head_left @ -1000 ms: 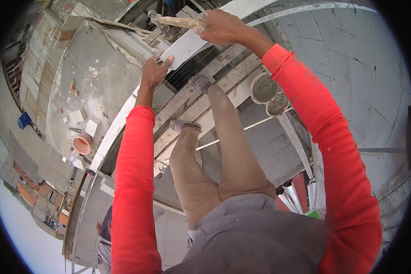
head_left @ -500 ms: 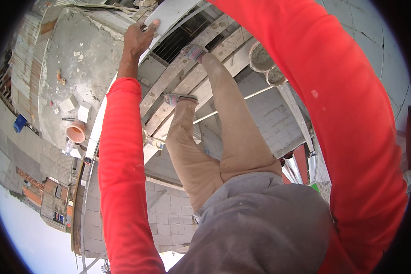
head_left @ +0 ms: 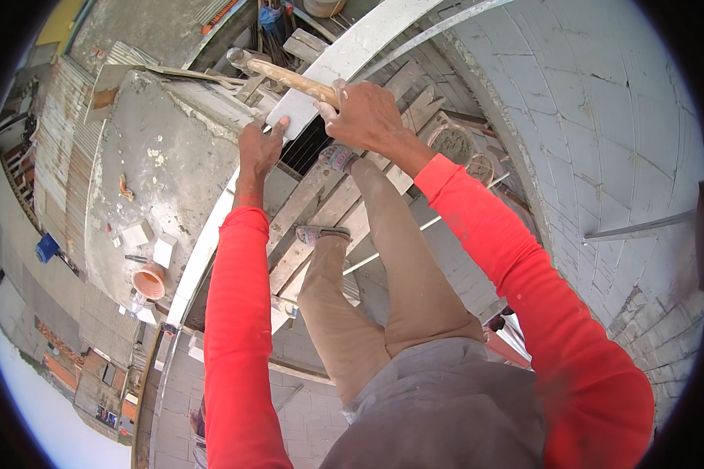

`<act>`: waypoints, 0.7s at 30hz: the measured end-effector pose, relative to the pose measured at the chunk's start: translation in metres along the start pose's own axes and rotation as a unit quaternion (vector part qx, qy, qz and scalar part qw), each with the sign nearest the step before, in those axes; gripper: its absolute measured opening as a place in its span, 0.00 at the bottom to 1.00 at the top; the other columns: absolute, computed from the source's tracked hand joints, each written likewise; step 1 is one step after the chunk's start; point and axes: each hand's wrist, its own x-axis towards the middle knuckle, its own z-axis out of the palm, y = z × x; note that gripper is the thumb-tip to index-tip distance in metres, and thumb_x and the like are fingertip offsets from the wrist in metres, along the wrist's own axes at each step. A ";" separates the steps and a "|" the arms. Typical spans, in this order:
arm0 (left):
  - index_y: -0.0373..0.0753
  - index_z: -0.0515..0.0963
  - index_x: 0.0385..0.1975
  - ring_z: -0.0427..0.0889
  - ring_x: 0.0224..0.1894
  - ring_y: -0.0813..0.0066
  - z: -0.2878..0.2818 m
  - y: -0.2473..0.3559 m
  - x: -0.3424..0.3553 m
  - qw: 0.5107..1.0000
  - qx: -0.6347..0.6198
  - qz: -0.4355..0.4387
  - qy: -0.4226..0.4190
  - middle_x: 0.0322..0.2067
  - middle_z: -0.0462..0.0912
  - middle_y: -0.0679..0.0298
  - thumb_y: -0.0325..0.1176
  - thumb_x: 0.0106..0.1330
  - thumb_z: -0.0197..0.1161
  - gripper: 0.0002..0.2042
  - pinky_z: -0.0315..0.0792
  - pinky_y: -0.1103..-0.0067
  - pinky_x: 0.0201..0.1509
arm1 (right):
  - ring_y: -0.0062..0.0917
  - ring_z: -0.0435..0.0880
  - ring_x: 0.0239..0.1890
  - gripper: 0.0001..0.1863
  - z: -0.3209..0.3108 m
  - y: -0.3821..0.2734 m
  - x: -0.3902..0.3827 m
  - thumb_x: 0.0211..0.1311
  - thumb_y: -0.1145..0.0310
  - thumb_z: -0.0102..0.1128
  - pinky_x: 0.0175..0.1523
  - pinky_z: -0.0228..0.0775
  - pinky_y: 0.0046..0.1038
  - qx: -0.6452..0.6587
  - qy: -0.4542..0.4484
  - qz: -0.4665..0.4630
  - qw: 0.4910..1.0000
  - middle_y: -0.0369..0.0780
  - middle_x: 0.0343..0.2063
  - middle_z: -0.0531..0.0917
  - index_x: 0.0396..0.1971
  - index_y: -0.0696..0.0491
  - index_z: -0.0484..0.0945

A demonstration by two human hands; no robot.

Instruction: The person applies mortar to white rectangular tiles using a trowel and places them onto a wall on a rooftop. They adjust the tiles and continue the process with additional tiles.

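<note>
My right hand (head_left: 368,113) is closed around the wooden handle of a hammer (head_left: 289,78). The hammer's pale, dirt-smeared head points up and left, above the wall edge. Just left of it, my left hand (head_left: 260,150) grips the edge of a smooth white slab (head_left: 301,109), with fingertips on its top. That slab lies along a long pale ledge, which looks curved in this view. Part of it is hidden behind my right hand and the hammer handle.
My feet are on wooden planks (head_left: 340,207). Mortar buckets (head_left: 451,143) stand right of them. On the concrete slab at left are an orange bucket (head_left: 149,281) and white tile pieces (head_left: 164,250). A grey block wall (head_left: 579,133) rises at right.
My right hand, out of sight before, has come into view with the hammer. My left hand stays on the white slab. The whole view has shifted, showing more beyond the ledge.
</note>
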 end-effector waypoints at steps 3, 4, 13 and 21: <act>0.34 0.83 0.61 0.89 0.49 0.41 -0.001 0.003 -0.002 0.999 0.027 -0.018 -0.006 0.44 0.89 0.36 0.58 0.70 0.69 0.32 0.79 0.61 0.56 | 0.51 0.87 0.27 0.19 -0.003 0.006 -0.053 0.70 0.55 0.63 0.37 0.79 0.48 0.054 0.058 0.061 0.995 0.54 0.26 0.86 0.36 0.60 0.81; 0.35 0.83 0.61 0.89 0.49 0.41 -0.002 0.003 -0.002 1.000 0.028 -0.012 -0.007 0.44 0.89 0.37 0.57 0.71 0.69 0.31 0.79 0.61 0.56 | 0.51 0.86 0.25 0.19 -0.004 0.010 -0.066 0.72 0.55 0.62 0.36 0.78 0.48 0.078 0.097 0.064 0.990 0.54 0.26 0.86 0.35 0.60 0.79; 0.31 0.83 0.59 0.90 0.50 0.44 0.002 -0.003 0.002 1.000 0.017 -0.012 -0.001 0.45 0.90 0.39 0.57 0.71 0.69 0.32 0.80 0.62 0.55 | 0.54 0.88 0.33 0.18 -0.007 0.072 -0.070 0.70 0.58 0.63 0.41 0.78 0.50 0.023 0.139 0.142 0.980 0.55 0.27 0.86 0.40 0.60 0.74; 0.29 0.83 0.59 0.89 0.51 0.40 -0.007 0.005 0.007 0.996 0.086 0.022 -0.029 0.45 0.89 0.38 0.55 0.71 0.69 0.32 0.80 0.60 0.56 | 0.54 0.88 0.32 0.24 0.015 0.070 -0.092 0.73 0.51 0.62 0.40 0.78 0.49 0.112 0.125 0.194 0.967 0.56 0.25 0.86 0.42 0.63 0.81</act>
